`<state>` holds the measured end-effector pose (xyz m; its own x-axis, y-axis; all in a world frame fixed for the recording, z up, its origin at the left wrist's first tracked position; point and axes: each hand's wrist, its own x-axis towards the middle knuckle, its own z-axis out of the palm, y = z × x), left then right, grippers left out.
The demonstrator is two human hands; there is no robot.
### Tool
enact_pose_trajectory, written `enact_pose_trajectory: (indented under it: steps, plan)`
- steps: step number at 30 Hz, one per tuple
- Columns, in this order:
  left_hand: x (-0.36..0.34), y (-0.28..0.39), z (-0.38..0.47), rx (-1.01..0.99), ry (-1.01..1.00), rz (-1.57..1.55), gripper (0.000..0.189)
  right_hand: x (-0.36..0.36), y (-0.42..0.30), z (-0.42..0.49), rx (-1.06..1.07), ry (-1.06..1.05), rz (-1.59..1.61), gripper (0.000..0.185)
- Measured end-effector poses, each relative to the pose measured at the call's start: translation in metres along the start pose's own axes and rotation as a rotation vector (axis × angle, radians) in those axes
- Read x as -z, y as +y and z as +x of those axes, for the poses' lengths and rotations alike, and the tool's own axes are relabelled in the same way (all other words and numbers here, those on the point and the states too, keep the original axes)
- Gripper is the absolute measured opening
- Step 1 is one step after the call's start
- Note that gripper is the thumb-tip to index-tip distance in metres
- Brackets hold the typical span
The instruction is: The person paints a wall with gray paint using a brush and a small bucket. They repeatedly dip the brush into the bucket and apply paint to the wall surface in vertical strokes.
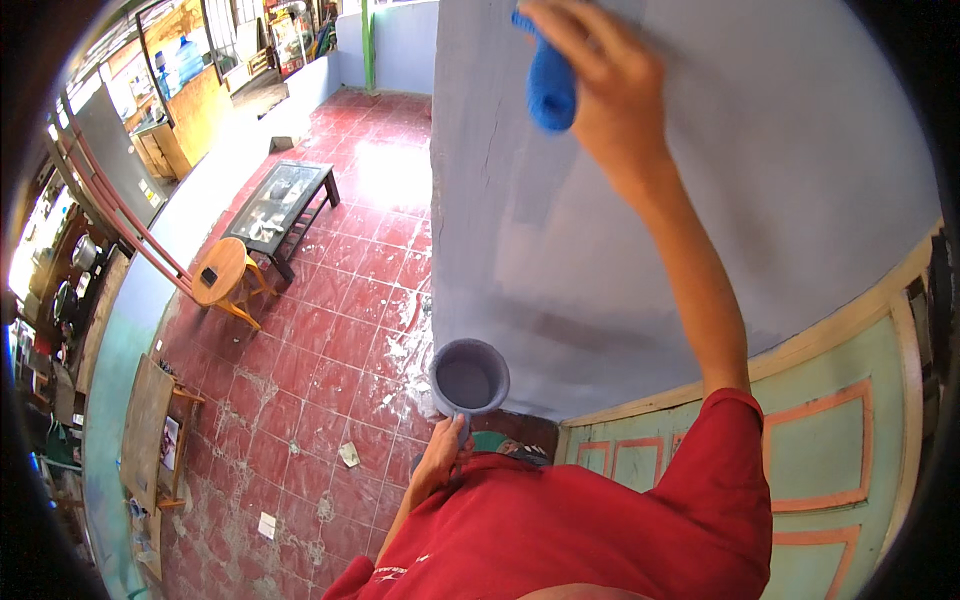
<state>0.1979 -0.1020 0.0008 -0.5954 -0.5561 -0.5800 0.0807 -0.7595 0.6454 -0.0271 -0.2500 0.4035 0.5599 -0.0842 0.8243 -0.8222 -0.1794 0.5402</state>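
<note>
My right hand [611, 79] is raised at the top of the view, its fingers closed around the blue handle of a tool [553, 86], likely a paintbrush; the working end is out of view. Behind it stands a grey-blue painted wall [600, 255] with streaks and a thin crack near its left edge. Low in front of my body, my left hand [448, 448] grips the handle of a grey plastic dipper [470, 375]. Dark greyish contents show inside the dipper, which is close to the wall's lower left edge.
Red floor tiles [300, 360] bear pale splatters. A glass-topped table [277, 202] and a round wooden stool [219, 271] stand to the left, with a wooden bench [142, 435] below them. A green door with orange trim [817, 450] is at the right.
</note>
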Motion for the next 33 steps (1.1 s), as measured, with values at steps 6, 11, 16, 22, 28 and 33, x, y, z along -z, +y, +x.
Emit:
enact_pose_trajectory:
  steps: [6,11,16,22,28,33]
  plan:
    - [0.012,0.005,-0.016,-0.059,0.01,-0.076,0.028,-0.008,-0.071,-0.109,-0.028,-0.379,0.133,0.03]
    - [0.018,0.006,-0.015,-0.13,0.154,0.029,0.028,-0.002,-0.063,-0.107,-0.19,-0.504,0.435,0.035]
    - [0.016,0.023,-0.026,-0.137,0.189,-0.031,0.029,0.003,0.002,-0.012,-0.236,-0.159,0.185,0.022]
    - [0.021,0.018,-0.028,-0.175,0.219,-0.097,0.031,-0.013,-0.037,-0.088,-0.064,-0.034,0.167,0.032]
    - [0.014,0.019,-0.031,-0.2,0.207,-0.049,0.034,-0.015,-0.119,-0.225,-0.287,-0.377,0.356,0.037]
    - [0.01,0.027,-0.037,-0.164,0.181,-0.06,0.03,-0.007,-0.151,-0.277,-0.319,-0.479,0.488,0.042]
